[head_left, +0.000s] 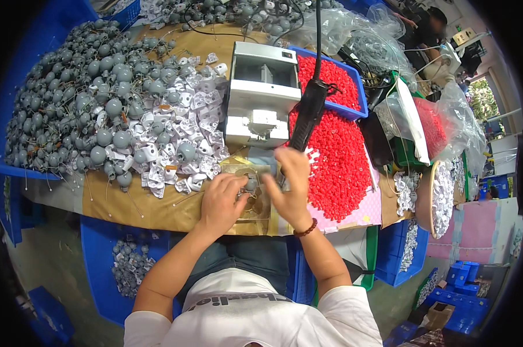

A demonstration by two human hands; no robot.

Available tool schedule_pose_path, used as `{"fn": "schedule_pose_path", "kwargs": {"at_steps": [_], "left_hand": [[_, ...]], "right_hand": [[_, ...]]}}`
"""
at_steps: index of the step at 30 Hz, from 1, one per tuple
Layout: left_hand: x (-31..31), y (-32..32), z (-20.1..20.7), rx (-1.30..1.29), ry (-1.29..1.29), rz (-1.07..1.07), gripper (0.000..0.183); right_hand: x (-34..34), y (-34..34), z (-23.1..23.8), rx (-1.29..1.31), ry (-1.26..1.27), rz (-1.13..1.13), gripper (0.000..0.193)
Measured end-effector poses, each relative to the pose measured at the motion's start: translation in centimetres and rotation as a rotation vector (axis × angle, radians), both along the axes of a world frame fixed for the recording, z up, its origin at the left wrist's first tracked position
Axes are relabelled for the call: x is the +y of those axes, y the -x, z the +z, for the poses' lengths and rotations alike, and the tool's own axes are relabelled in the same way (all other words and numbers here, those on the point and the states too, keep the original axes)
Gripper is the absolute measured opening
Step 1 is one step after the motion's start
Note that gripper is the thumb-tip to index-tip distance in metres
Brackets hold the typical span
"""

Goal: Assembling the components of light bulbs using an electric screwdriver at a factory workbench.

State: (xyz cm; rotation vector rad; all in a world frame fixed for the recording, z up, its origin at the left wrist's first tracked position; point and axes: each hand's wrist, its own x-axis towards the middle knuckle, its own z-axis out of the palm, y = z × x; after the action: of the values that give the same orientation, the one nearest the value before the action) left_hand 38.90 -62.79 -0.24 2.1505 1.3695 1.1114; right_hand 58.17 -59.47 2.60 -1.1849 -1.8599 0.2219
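Note:
My left hand (222, 198) and my right hand (288, 184) meet over the front of the table and together pinch a small grey round part (251, 184) with a thin wire. The right wrist wears a dark bead bracelet (305, 229). Just beyond the right hand hangs a black powered screwdriver (309, 113) on a cable. Loose red caps (336, 159) lie in a heap immediately right of my right hand. A white machine (260, 95) stands behind my hands.
A large pile of grey round wired parts (82, 104) and white plastic pieces (183, 139) fills the left table. A blue tray (358, 87) holds more red caps. Plastic bags (446, 121) sit right. Blue bins (108, 260) stand under the table. Another person (429, 29) works far back.

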Motion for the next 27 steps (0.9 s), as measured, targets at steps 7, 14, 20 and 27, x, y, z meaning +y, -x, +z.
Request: {"fn": "schedule_pose_path", "kwargs": {"at_steps": [7,14,20,27], "left_hand": [[0.2,-0.2,0.1,0.015,-0.013,-0.017,0.039],[0.1,0.0,0.6,-0.027,-0.04,-0.034,0.04],[-6.2,7.8,6.9,0.049,0.139,-0.273,0.039],[-7.6,14.9,8.0,0.535,0.368,-0.125,0.027]], "right_hand": [[0.1,3.4,-3.5,0.441,0.394,-0.069,0.014],[0.4,3.1,-3.7,0.708,0.563,0.124,0.022],[1.7,-4.7,-2.1,0.474,0.456,0.126,0.016],[4.2,-11.4,-3.7,-0.512,0.156,-0.192,0.005]]}}
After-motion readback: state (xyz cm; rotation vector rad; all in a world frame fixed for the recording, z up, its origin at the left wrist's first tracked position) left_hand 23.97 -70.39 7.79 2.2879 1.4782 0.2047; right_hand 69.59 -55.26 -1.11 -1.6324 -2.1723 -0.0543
